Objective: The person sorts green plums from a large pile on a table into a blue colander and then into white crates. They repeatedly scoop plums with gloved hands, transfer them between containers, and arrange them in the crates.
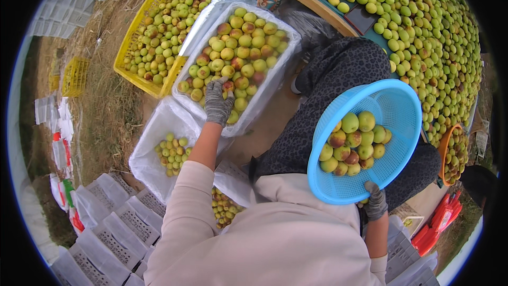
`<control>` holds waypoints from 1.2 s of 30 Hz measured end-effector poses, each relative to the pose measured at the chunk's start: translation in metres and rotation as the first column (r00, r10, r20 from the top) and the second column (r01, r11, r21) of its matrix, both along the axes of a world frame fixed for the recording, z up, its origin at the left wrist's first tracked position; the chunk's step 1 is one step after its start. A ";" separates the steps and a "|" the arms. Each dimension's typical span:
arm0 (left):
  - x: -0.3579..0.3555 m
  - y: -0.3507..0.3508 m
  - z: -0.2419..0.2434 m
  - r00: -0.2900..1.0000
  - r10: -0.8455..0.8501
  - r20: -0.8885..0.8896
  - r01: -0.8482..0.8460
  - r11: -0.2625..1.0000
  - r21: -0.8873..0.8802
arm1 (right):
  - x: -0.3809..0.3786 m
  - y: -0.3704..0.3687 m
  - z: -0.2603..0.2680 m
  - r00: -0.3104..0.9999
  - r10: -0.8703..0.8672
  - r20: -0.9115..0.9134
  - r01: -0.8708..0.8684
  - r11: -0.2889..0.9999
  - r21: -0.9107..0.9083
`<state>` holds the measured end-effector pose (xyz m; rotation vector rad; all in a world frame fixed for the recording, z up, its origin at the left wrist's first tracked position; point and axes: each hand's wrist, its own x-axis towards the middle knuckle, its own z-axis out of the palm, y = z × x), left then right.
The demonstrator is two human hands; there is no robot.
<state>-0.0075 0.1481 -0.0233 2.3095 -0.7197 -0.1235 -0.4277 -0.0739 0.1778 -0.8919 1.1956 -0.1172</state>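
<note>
My left hand (pixel 218 102), in a grey knit glove, reaches into a crate lined with clear plastic (pixel 274 77). Its fingertips and thumb touch the green-and-red jujube-like fruits (pixel 242 53) heaped there; whether one is gripped cannot be told. My right hand (pixel 375 202), gloved the same way, grips the near rim of a light-blue plastic mesh basket (pixel 397 135). That basket tilts on my lap, with a pile of larger fruits (pixel 353 143) gathered on its left side. A bit of fruit shows by my right fingers, below the rim.
Beside the lined crate stand a yellow crate of fruit (pixel 135 73) and a lined crate with fewer fruits (pixel 147 159). A fruit-covered table (pixel 317 4) lies at the right, with a dark flat device (pixel 361 19) and an orange basket (pixel 443 155). Grey crates (pixel 115 226) are stacked lower left.
</note>
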 end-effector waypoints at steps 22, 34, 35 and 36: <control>-0.001 -0.019 -0.006 0.913 -0.348 0.211 0.177 0.806 0.565 | -0.007 -0.001 -0.010 1.000 -0.021 -0.003 0.021 0.999 -0.036; 0.001 -0.031 0.006 0.859 -0.502 0.095 0.339 0.699 0.630 | -0.011 -0.001 -0.016 0.999 0.025 0.033 -0.025 1.000 -0.017; 0.001 -0.031 0.006 0.858 -0.503 0.105 0.330 0.696 0.638 | -0.011 -0.002 -0.015 0.997 0.050 0.051 -0.049 0.998 -0.027; 0.001 -0.032 0.008 0.859 -0.502 0.096 0.332 0.691 0.642 | -0.011 -0.003 -0.016 0.997 0.054 0.058 -0.052 0.998 -0.029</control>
